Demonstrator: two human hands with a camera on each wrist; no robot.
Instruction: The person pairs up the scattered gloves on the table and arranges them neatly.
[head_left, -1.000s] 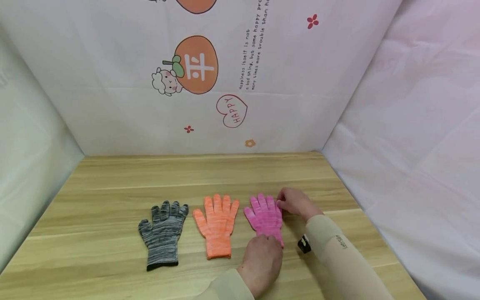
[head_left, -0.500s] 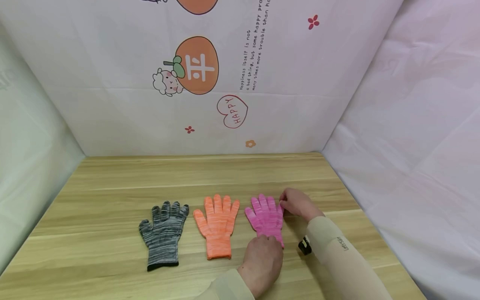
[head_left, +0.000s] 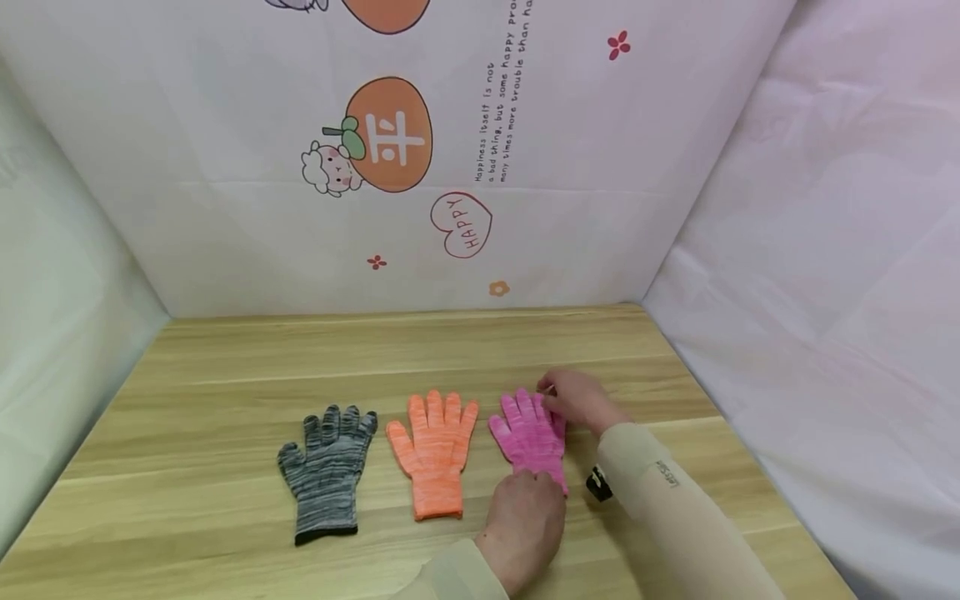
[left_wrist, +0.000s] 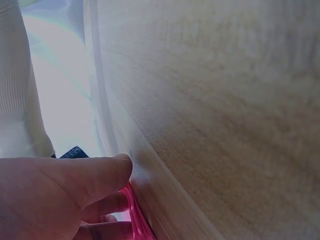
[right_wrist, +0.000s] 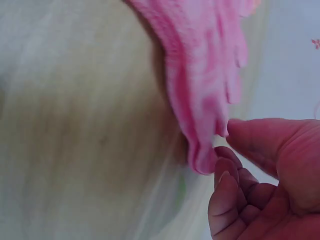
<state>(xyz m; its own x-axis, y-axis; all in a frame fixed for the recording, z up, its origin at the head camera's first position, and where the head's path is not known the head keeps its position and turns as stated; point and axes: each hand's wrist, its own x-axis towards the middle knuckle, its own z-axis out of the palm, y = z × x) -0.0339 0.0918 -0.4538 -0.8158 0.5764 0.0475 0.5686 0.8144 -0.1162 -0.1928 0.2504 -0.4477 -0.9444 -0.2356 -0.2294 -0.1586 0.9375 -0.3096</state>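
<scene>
A pink knit glove [head_left: 531, 433] lies on the table with its fingers pointing away. Its cuff is under my left hand [head_left: 525, 521], whose curled fingers hold it down. In the left wrist view my left fingers [left_wrist: 107, 205] rest against the pink cuff [left_wrist: 137, 215], with the thumb just above. My right hand [head_left: 581, 398] is at the pink glove's fingertips on the right side. The right wrist view has my thumb [right_wrist: 260, 140] beside a glove finger and the index finger below, a gap between them. An orange glove [head_left: 437, 458] lies left of the pink one.
A grey-and-black striped glove [head_left: 328, 475] lies farther left on the wooden table [head_left: 225, 358]. A small black object [head_left: 598, 485] shows beneath my right sleeve [head_left: 660, 492]. White printed sheeting [head_left: 585, 208] rises behind the table and at both sides.
My right hand has let go of the pink glove's outermost right finger and shifted slightly left and farther from me, toward the neighbouring fingertips. My left hand has stayed on the cuff.
</scene>
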